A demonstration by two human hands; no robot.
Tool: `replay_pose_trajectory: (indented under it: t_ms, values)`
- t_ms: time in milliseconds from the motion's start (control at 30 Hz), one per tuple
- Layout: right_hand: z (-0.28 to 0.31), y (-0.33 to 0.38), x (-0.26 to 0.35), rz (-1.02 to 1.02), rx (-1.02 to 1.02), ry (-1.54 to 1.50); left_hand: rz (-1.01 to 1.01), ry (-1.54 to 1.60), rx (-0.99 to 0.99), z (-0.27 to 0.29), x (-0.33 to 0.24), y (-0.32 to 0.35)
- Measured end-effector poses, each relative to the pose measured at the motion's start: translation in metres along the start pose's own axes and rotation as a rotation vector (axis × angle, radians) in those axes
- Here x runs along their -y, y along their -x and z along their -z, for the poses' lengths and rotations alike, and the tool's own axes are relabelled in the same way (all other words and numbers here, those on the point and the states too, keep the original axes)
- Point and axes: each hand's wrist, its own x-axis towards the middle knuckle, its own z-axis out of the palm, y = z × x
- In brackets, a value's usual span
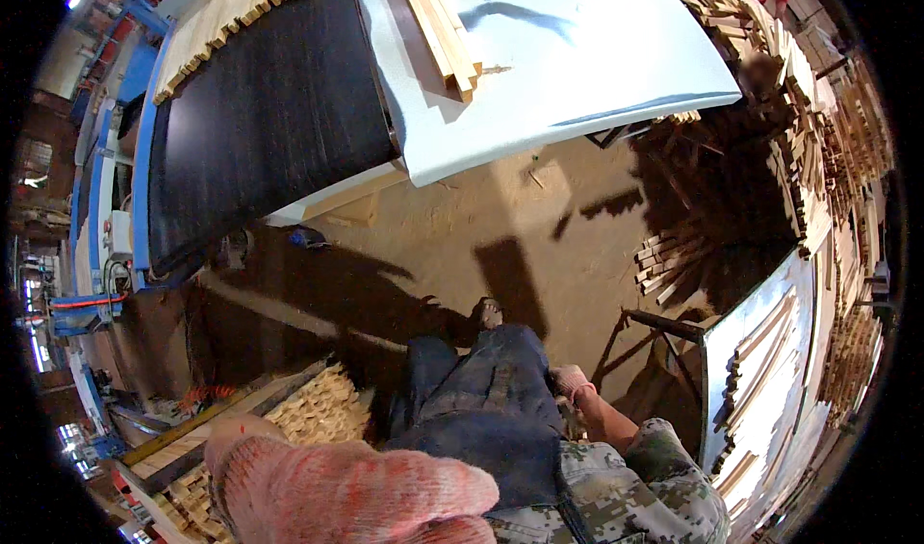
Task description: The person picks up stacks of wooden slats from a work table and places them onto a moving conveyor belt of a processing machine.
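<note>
Left hand (pixel 337 486), gloved, hovers near over the stack of wood strips (pixel 318 409), grip apparently empty. Right hand (pixel 570 382) hangs beside the leg, its grip impossible to tell. More strips lie on the white worktop (pixel 597 53) far ahead.

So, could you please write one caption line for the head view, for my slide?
Gloved left hand near stacked wood strips, gloved right hand beside the knee, above a dusty workshop floor.

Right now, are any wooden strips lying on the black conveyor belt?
No, the black conveyor belt has a bare surface; wooden strips sit only beyond its far edge.
</note>
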Motion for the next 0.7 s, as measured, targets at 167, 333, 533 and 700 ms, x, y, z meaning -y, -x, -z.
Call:
replay_pose_trajectory:
  t_ms: [167, 333, 533, 700]
  values:
    - [0.0, -0.008, 0.008, 0.076, 0.073, 0.083, 0.034, 0.063, -0.033, 0.008, -0.019, -0.007]
    - [-0.006, -0.004, 0.015, 0.121, 0.054, 0.06, 0.682, 0.06, 0.232, 0.023, -0.032, -0.007]
    - [-0.016, -0.015, -0.015, 0.017, 0.211, -0.107, 0.191, 0.103, -0.06, 0.011, 0.023, 0.04]
    - [-0.022, -0.011, -0.025, 0.276, 0.139, 0.186, -0.014, 0.081, -0.151, 0.019, 0.057, 0.055]
